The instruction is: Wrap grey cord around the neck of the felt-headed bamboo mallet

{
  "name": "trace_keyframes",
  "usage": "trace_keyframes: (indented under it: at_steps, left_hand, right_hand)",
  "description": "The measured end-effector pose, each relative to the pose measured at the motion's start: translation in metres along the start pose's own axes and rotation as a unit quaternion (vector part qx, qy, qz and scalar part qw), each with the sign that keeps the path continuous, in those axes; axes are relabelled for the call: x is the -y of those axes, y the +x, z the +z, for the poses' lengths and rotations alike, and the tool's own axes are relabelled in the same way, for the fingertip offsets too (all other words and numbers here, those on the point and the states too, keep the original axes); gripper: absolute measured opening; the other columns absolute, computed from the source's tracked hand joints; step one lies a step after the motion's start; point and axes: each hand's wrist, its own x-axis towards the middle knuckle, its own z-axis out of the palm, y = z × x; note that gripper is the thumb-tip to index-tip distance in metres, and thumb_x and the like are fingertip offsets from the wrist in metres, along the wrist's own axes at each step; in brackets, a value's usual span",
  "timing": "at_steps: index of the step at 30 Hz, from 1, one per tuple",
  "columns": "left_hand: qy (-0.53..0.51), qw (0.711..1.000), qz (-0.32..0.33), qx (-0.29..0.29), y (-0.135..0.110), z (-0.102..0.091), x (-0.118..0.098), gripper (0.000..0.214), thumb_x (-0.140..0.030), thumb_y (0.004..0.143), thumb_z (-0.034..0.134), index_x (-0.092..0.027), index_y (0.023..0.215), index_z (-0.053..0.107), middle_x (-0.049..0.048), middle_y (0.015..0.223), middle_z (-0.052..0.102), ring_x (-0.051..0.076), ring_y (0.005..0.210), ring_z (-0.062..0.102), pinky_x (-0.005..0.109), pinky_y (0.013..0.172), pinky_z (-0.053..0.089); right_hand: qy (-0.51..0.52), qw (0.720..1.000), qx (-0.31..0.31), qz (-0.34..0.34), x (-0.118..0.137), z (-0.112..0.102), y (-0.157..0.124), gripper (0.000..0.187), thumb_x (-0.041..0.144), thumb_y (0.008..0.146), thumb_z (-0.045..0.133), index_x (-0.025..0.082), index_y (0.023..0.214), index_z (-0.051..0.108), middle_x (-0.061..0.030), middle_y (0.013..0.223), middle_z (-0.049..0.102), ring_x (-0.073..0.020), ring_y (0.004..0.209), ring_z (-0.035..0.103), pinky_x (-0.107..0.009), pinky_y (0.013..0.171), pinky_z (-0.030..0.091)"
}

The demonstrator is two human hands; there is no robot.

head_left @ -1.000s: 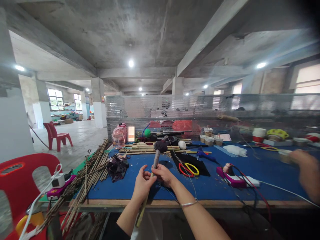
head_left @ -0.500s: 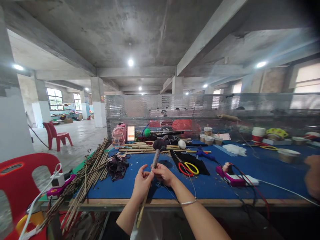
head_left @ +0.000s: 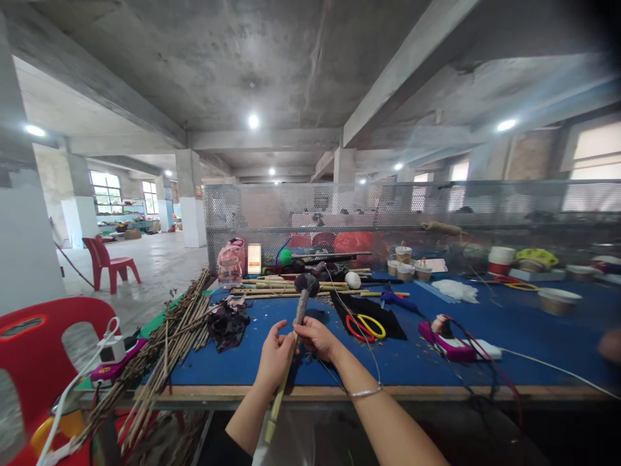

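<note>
Both my hands hold one long bamboo stick (head_left: 280, 395) upright over the blue table (head_left: 417, 362). My left hand (head_left: 274, 359) wraps its shaft. Just above, my right hand (head_left: 315, 336) pinches the grey-wrapped part below a dark fabric-covered ball head (head_left: 306, 283). A silver bangle sits on my right wrist. Red and yellow scissors (head_left: 365, 327) lie on black cloth just right of my hands.
A bundle of thin twigs (head_left: 165, 349) lies along the table's left edge beside a red chair (head_left: 43, 362). Pink glue guns (head_left: 449, 343) with cords, bamboo sticks, cups and a mesh fence (head_left: 388, 207) are beyond. Another person's hand (head_left: 610, 344) shows at far right.
The other person's hand at the right has pulled back toward the frame edge. My hands and the stick have barely shifted; the stick head dipped slightly.
</note>
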Motion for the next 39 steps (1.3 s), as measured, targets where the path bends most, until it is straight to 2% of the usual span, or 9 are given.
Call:
trace_keyframes:
  at_steps: [5, 14, 17, 21, 26, 30, 34, 37, 39]
  left_hand:
    - [-0.008, 0.998, 0.057, -0.03, 0.0061, -0.0029, 0.0109, 0.067, -0.031, 0.057, 0.074, -0.012, 0.113, 0.042, -0.0041, 0.062, 0.055, 0.007, 0.051, 0.051, 0.018, 0.05, 0.037]
    - [-0.025, 1.0, -0.002, 0.003, 0.0008, -0.0017, 0.0021, 0.063, -0.043, 0.067, 0.063, -0.013, 0.117, 0.038, -0.0028, 0.057, 0.056, 0.013, 0.052, 0.058, 0.021, 0.046, 0.04]
    - [-0.015, 1.0, 0.018, -0.006, 0.003, -0.001, 0.0053, 0.055, -0.039, 0.066, 0.065, -0.013, 0.11, 0.044, -0.0028, 0.059, 0.055, 0.01, 0.05, 0.054, 0.02, 0.046, 0.038]
    - [-0.024, 0.998, 0.058, -0.021, 0.0055, -0.0017, 0.0099, 0.06, -0.029, 0.057, 0.073, -0.013, 0.108, 0.046, -0.0031, 0.064, 0.055, 0.008, 0.054, 0.051, 0.019, 0.053, 0.038]
    - [-0.029, 0.999, 0.032, -0.006, 0.0026, -0.0033, 0.0052, 0.064, -0.038, 0.063, 0.068, -0.012, 0.114, 0.04, -0.0035, 0.057, 0.055, 0.01, 0.05, 0.052, 0.02, 0.05, 0.037]
    - [-0.02, 1.0, 0.007, 0.006, 0.0017, -0.003, 0.0033, 0.063, -0.043, 0.063, 0.066, -0.013, 0.113, 0.041, -0.0046, 0.054, 0.053, 0.011, 0.049, 0.053, 0.02, 0.047, 0.036]
    - [-0.005, 0.999, 0.039, -0.009, 0.0042, -0.002, 0.0085, 0.053, -0.038, 0.063, 0.068, -0.013, 0.106, 0.047, -0.0026, 0.061, 0.055, 0.009, 0.052, 0.051, 0.019, 0.05, 0.037]
    - [-0.005, 0.998, 0.057, -0.021, 0.005, -0.002, 0.0109, 0.058, -0.031, 0.058, 0.073, -0.013, 0.108, 0.047, -0.0016, 0.066, 0.056, 0.008, 0.055, 0.052, 0.019, 0.053, 0.038]
    - [-0.006, 0.998, 0.057, -0.025, 0.004, -0.0021, 0.0098, 0.061, -0.03, 0.059, 0.072, -0.013, 0.111, 0.045, -0.0018, 0.064, 0.057, 0.009, 0.055, 0.053, 0.019, 0.054, 0.039]
  right_hand:
    - [-0.004, 1.0, -0.004, 0.0, -0.0013, -0.0005, 0.0008, 0.039, 0.039, 0.059, 0.071, 0.018, 0.077, 0.044, 0.011, 0.044, 0.037, -0.0008, 0.031, 0.018, -0.019, 0.034, 0.005]
    - [0.013, 1.0, 0.008, 0.007, 0.0016, 0.0002, -0.0009, 0.038, 0.039, 0.059, 0.071, 0.018, 0.076, 0.043, 0.0123, 0.041, 0.029, -0.0016, 0.033, 0.014, -0.019, 0.034, 0.003]
    - [-0.005, 1.0, 0.003, 0.006, -0.0012, -0.0012, 0.0011, 0.037, 0.041, 0.061, 0.069, 0.018, 0.074, 0.042, 0.0117, 0.042, 0.03, -0.0016, 0.032, 0.015, -0.019, 0.034, 0.004]
    - [-0.009, 1.0, 0.004, 0.007, -0.0021, -0.0014, 0.0014, 0.037, 0.041, 0.062, 0.069, 0.018, 0.075, 0.043, 0.0105, 0.044, 0.035, -0.0014, 0.033, 0.016, -0.019, 0.034, 0.005]
    - [0.009, 1.0, 0.017, 0.01, 0.0025, 0.0017, -0.0025, 0.038, 0.04, 0.061, 0.069, 0.018, 0.08, 0.046, 0.0125, 0.04, 0.029, -0.0017, 0.033, 0.013, -0.018, 0.034, 0.004]
    - [0.008, 1.0, 0.012, 0.012, 0.0035, 0.0031, -0.0036, 0.037, 0.04, 0.06, 0.069, 0.017, 0.078, 0.046, 0.0123, 0.04, 0.031, -0.0013, 0.032, 0.015, -0.018, 0.034, 0.004]
    - [-0.001, 1.0, 0.001, 0.012, 0.0002, 0.0035, -0.0019, 0.037, 0.041, 0.06, 0.069, 0.017, 0.075, 0.045, 0.0111, 0.04, 0.034, -0.0019, 0.031, 0.02, -0.018, 0.034, 0.006]
    - [0.001, 1.0, -0.003, 0.009, -0.0015, 0.0032, -0.001, 0.039, 0.04, 0.058, 0.071, 0.017, 0.075, 0.045, 0.0076, 0.046, 0.045, -0.002, 0.033, 0.028, -0.018, 0.035, 0.009]
    - [0.005, 1.0, 0.002, 0.012, -0.0014, 0.0024, -0.0011, 0.038, 0.04, 0.059, 0.071, 0.017, 0.077, 0.045, 0.0088, 0.045, 0.042, -0.0014, 0.032, 0.025, -0.018, 0.035, 0.008]
